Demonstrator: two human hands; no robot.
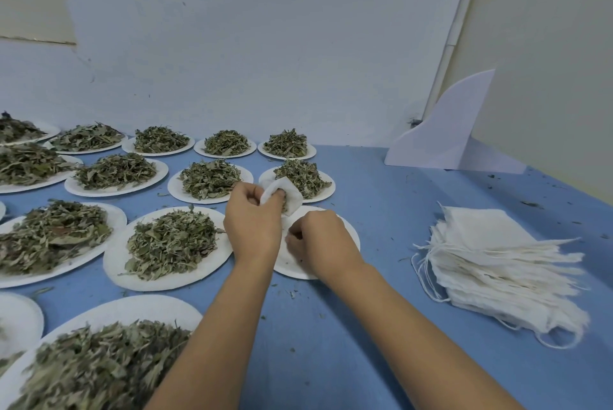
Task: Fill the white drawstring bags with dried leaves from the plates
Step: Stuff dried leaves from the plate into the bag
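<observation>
At frame centre, the left hand (253,220) is gripping a white drawstring bag (286,190) over a nearly bare plate (293,269). The right hand (318,240) is curling its fingers on that plate; whether it is holding anything cannot be told. The spare bags (491,253) are lying at the right on the bench (371,177).

plates (167,273) of dried leaves (172,242) are spread over the counter (381,197) at left; drawstring bags (501,263) are stacked at right, a stand (444,134) behind them.

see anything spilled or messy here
Yes: dried leaf crumbs lie scattered on the blue table, beside the nearly bare plate and along the right edge. The stack of white drawstring bags is fanned unevenly.
</observation>
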